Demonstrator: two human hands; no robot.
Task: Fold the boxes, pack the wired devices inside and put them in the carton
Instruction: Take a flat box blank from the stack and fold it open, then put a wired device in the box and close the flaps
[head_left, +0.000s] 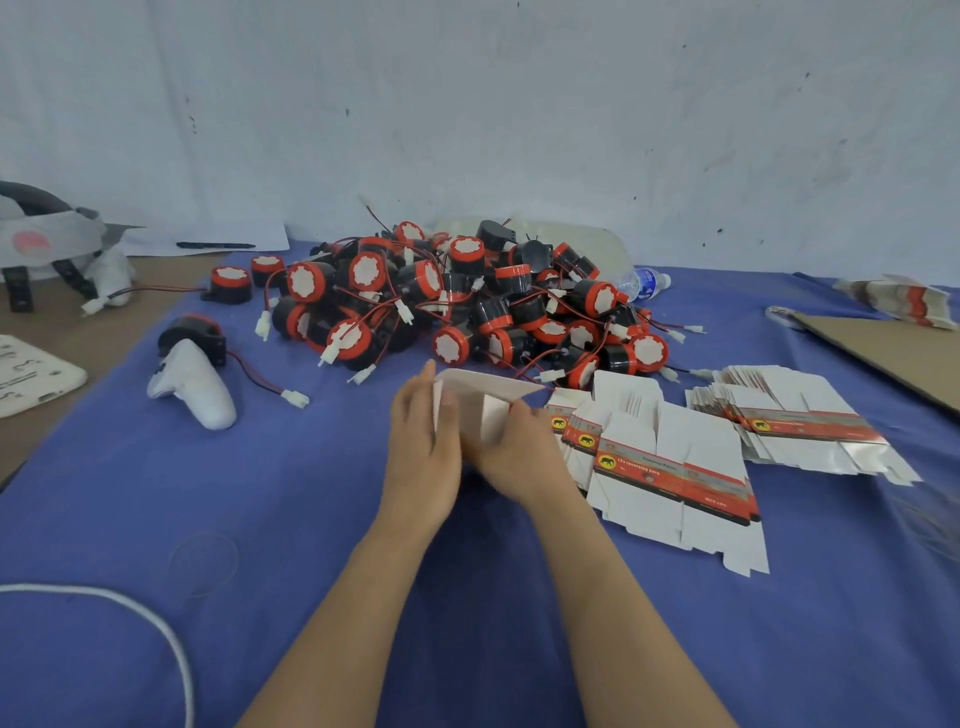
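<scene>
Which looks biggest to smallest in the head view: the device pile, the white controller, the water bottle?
Device pile
White controller
Water bottle
The bottle is farther off and partly hidden, so its place is unsure.

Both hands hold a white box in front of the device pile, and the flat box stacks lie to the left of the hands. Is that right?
Not quite. In the head view the left hand and right hand do hold the box in front of the device pile, but the flat box stacks lie to the right of the hands, not the left.
</scene>
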